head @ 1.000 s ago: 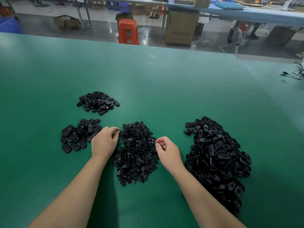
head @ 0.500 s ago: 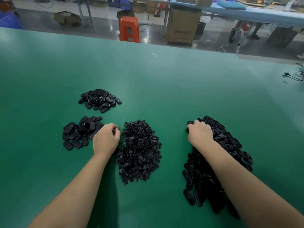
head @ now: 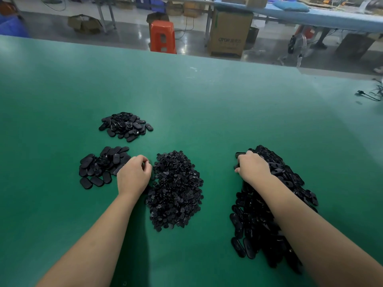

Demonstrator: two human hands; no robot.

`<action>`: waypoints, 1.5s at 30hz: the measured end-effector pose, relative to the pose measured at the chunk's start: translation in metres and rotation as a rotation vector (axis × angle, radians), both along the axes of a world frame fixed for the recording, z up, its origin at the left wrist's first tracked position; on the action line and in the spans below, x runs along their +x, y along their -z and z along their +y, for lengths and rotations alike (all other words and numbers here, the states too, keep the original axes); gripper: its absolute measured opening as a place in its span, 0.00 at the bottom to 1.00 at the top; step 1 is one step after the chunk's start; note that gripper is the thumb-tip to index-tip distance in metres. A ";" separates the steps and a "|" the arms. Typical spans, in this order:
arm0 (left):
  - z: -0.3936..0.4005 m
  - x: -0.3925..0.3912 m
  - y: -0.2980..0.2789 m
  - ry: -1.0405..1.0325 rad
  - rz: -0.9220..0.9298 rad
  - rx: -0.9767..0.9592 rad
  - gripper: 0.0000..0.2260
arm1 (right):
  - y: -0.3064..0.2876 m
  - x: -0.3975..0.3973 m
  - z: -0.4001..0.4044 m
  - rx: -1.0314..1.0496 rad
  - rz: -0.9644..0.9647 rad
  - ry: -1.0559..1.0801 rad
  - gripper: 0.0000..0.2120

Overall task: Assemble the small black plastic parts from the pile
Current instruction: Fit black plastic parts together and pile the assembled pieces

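Both hands (head: 133, 176) (head: 252, 167) curled (knuckles up)

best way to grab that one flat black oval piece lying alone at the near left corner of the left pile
Pinch the flat black oval plastic piece across its narrow width, on its two long sides, coming straight down from above. It lies flat on the green table mat with bare mat to its left and near side, so those edges look free; a neighbouring piece lies close on its right. The left hand is nearest.
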State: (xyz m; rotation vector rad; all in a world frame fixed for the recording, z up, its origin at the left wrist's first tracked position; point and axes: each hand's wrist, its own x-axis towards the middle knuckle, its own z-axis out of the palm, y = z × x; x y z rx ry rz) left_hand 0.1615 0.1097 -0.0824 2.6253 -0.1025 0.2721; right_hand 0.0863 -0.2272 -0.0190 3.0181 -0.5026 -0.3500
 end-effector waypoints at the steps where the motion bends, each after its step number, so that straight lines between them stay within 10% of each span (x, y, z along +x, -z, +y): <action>1: 0.000 0.000 0.000 0.001 -0.001 -0.002 0.06 | 0.000 -0.001 -0.001 0.001 -0.007 -0.001 0.16; 25: 0.000 0.001 0.002 -0.006 0.021 -0.052 0.05 | -0.007 -0.001 -0.019 0.181 0.157 -0.102 0.23; 45: 0.001 0.002 0.005 0.005 0.010 -0.044 0.04 | -0.015 -0.002 -0.014 0.356 -0.017 -0.044 0.08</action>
